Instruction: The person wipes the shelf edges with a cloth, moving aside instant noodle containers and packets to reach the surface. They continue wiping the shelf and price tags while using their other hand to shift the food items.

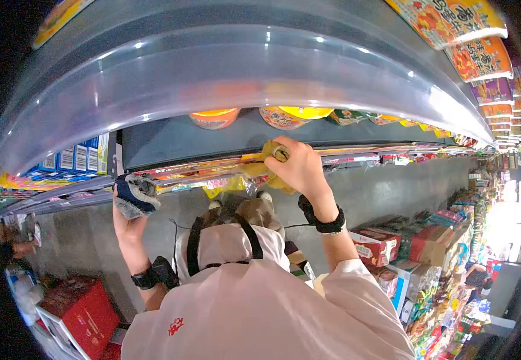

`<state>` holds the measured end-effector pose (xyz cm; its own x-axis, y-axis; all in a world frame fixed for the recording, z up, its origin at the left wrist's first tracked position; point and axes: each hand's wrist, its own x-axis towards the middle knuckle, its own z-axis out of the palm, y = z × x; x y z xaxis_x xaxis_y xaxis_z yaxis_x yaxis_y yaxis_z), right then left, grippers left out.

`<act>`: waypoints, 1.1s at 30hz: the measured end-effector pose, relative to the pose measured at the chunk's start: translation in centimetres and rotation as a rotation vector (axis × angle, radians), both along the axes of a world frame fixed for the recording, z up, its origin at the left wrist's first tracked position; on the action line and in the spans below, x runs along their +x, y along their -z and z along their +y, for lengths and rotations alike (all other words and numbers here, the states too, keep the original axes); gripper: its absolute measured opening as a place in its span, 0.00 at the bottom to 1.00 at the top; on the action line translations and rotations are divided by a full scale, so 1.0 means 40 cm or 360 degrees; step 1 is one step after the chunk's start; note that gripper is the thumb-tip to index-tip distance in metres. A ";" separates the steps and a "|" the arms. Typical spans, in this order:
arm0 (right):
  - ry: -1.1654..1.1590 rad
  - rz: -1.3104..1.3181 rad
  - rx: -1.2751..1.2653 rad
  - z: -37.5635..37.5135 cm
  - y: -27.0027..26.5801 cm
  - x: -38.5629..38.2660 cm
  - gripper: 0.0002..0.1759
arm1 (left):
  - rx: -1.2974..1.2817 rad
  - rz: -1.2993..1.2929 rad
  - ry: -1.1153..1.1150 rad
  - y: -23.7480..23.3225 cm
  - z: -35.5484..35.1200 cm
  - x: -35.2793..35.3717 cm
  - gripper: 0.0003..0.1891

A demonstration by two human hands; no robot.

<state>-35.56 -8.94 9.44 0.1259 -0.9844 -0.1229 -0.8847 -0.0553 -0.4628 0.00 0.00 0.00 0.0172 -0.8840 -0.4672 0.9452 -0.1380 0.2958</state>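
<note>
My right hand (301, 168) is closed around a crumpled yellow-brown cloth (275, 157), which touches the front edge of a grey shelf (182, 141). Over at the left, my left hand (127, 223) grips a fuzzy grey and dark blue cloth (136, 197) near the shelf's left end. Several noodle cups stand on the shelf behind the edge, among them an orange one (214, 119) and one with a yellow lid (306, 112). Black bands circle both wrists.
A clear curved shelf guard (224, 72) spans the view above my hands. Blue boxes (74, 157) sit at the left. Noodle cups (479, 59) line the upper right. Red cartons (375, 246) and piled goods stand on the floor at right, a red box (86, 318) at lower left.
</note>
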 end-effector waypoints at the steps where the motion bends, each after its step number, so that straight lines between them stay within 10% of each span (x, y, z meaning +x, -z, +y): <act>1: 0.0005 -0.0112 -0.0012 0.005 0.008 -0.005 0.23 | 0.0050 -0.0024 -0.0050 0.000 0.003 0.005 0.18; 25: 0.0364 -0.0136 -0.0210 -0.016 0.039 -0.551 0.23 | 0.0297 -0.0272 -0.0557 0.091 0.077 -0.093 0.14; 33: 0.0180 -0.0120 -0.0392 -0.015 0.055 -0.535 0.20 | 0.0432 -0.1731 -0.1416 -0.216 -0.008 -0.592 0.22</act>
